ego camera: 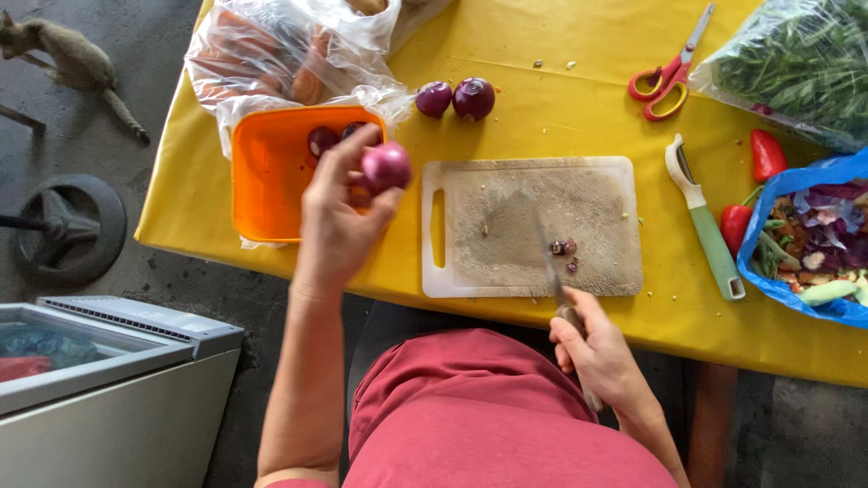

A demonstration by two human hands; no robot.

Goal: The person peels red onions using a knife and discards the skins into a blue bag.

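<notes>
- The left hand (339,212) holds a peeled purple onion (387,165) in its fingertips, raised above the near right corner of the orange tub (262,181); this grip is clenched around the onion's lower left side, so most of the bulb shows.
- The right hand (597,352) is closed on the handle of a knife (551,262), down by the near edge of the worktop (542,117); the blade runs away from the body and slightly left, its tip over the middle of the white cutting board (533,226).
- The relation that counts: the onion sits to the left of the board and just past its handle slot, while the knife's blade lies to the onion's right, over the board. The two are apart, with the board's left half between them.
- The left hand is clearly the nearer one to the onion, since it carries it; the right hand is well apart from it.
- The onion is nearly round, so no long axis can be read at this size.
- A few dark onion trimmings (565,248) lie on the board just beside the blade.
- Two unpeeled red onions (457,98) rest on the yellow cover beyond the board, and more sit inside the tub.
</notes>
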